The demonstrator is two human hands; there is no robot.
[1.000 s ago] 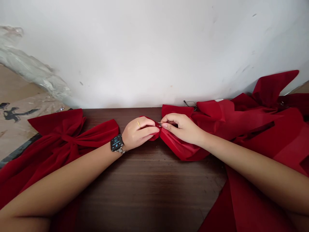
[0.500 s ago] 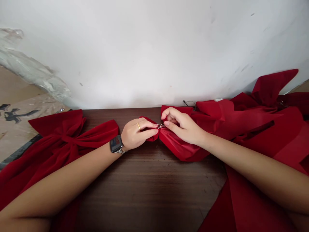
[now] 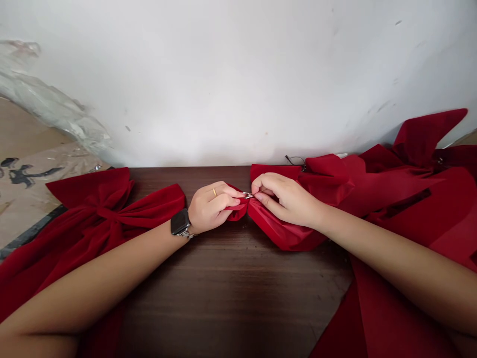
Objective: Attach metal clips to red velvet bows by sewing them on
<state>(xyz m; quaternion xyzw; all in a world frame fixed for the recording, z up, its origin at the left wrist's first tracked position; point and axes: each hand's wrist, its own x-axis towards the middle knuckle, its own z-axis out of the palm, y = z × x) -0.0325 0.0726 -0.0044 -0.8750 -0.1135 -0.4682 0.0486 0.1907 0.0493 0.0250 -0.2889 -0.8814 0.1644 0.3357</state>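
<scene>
Between my hands a red fabric bow [image 3: 281, 236] lies on the dark wooden table [image 3: 223, 288], drawn in at its middle. A small silvery metal piece [image 3: 248, 195], wire-like, sits at that gathered middle; its exact kind is too small to tell. My left hand [image 3: 208, 206], wearing a ring and a watch [image 3: 181, 222], grips the bow's left loop beside the middle. From the other side my right hand [image 3: 288, 199] pinches the end of the metal piece between thumb and index finger. The bow's right loop spreads beneath this hand.
Another red bow [image 3: 106, 213] with long tails lies at left, under my forearm. Heaped red fabric [image 3: 395, 184] covers the right side. A thin black loop [image 3: 295, 160] rests near the white wall [image 3: 223, 89]. A cardboard box [image 3: 30, 144] with clear plastic stands far left.
My right index finger and thumb have come together on the metal piece. My left thumb has drawn back slightly from the bow's middle. The view has shifted a little.
</scene>
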